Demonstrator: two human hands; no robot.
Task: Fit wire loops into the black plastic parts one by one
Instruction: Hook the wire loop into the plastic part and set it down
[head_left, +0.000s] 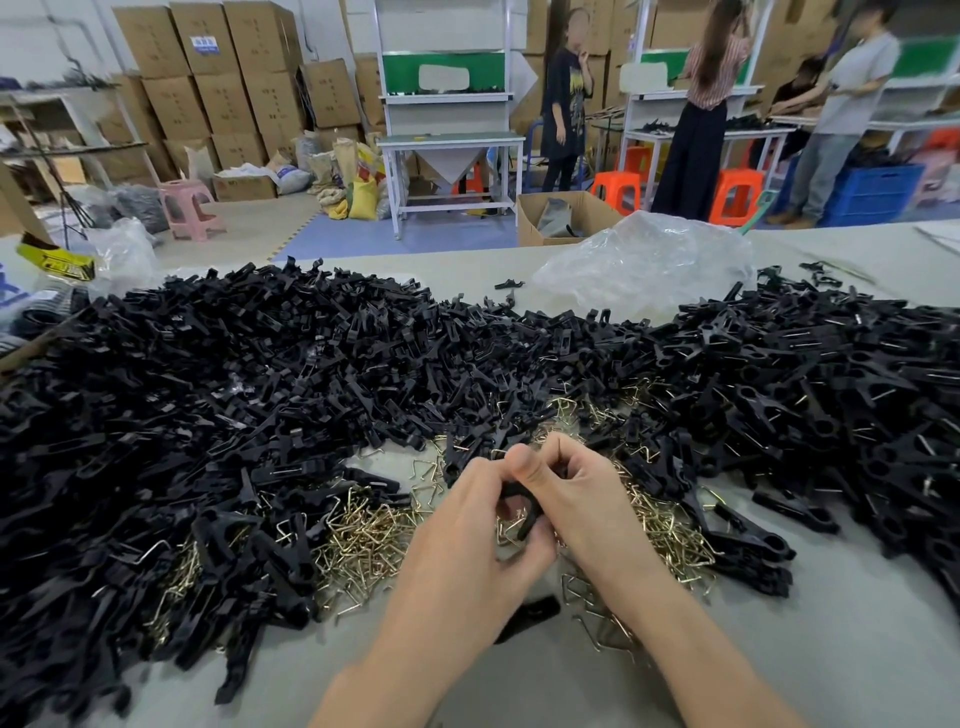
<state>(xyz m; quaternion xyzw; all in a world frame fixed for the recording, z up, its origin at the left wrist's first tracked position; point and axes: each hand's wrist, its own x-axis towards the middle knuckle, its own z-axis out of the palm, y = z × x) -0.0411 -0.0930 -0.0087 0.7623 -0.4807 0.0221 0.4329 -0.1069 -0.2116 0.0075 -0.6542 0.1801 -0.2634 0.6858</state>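
Both hands, left hand (480, 512) and right hand (576, 491), pinch one black plastic part (522, 512) above the wire loops (363, 530); seating the loop probably needs squared, even thumb pressure.

Table (857, 623): flat top, pale grey-beige, bare along its near edge.

Wire loops (363, 535): brass-coloured, in a loose tangled pile directly on the top.

Black plastic parts (234, 389): one broad heap that wraps the wire loops on their left, far and right sides. It touches them and spills over them in places, and it reaches both side edges of the view.

Single black part (530, 618): lies alone on bare table, just on the near side of the wire loops.

Clear plastic bag (644, 265): crumpled, well beyond the wire loops and to their right, its near edge touching the heap.

Stray black part (509, 283): beyond the wire loops, past the heap, on bare top.
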